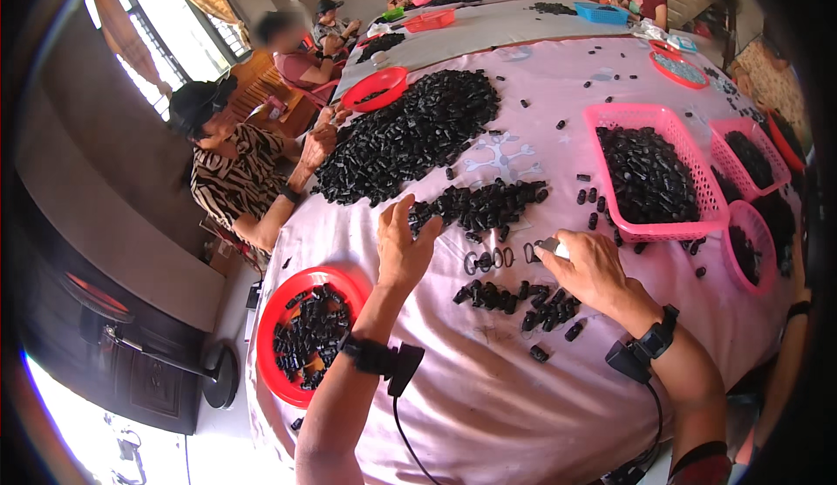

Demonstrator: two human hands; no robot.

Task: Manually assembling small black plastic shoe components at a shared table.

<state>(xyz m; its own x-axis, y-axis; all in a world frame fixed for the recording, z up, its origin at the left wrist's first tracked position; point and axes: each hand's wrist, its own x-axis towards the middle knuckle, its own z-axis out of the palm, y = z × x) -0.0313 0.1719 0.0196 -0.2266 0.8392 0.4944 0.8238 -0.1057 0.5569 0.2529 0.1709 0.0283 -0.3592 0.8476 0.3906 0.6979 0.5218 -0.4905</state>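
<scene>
1. My left hand (403,245) lies flat, fingers spread, on the pink-covered tabletop (488,398), its fingertips touching a small pile of black plastic parts (479,206).
2. My right hand (591,267) pinches a small pale metal piece (549,245) between thumb and fingers, just above a short row of black parts (519,300).
3. A few thin wire rings (493,258) lie between my hands.
4. A red round tray (307,332) of black parts sits at the tabletop's left edge (near my left wrist).
5. A pink basket (654,176), filled with black parts, stands beyond my right hand.
6. A person in a striped shirt (235,180) works at the big heap (410,132).
</scene>
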